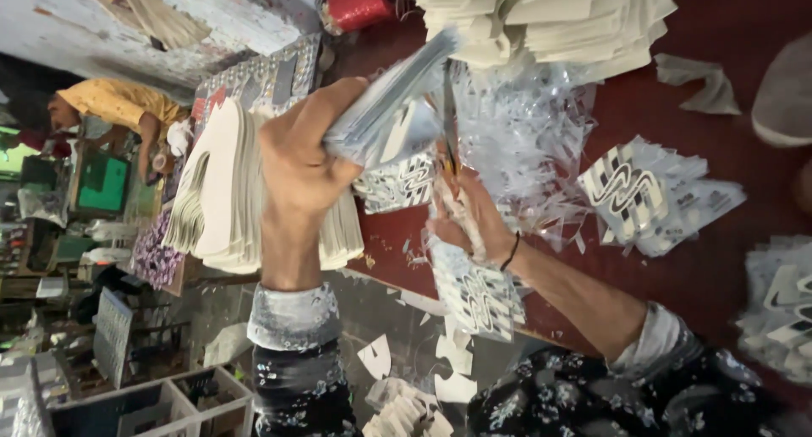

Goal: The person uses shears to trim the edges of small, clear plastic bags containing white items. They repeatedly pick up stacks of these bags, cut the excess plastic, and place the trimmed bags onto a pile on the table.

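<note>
— What was at the table's left edge?
— A tall stack of uncut cream sheets [222,192]. Beside it the left hand [304,162] clenched a bundle of silver printed sheets [391,98].

— And the right hand [465,221]?
— It gripped scissors [448,120], blades in that bundle. Cut emblem pieces [647,196] lay toward the right edge among trimmings [524,141]; much looked uncut.
</note>
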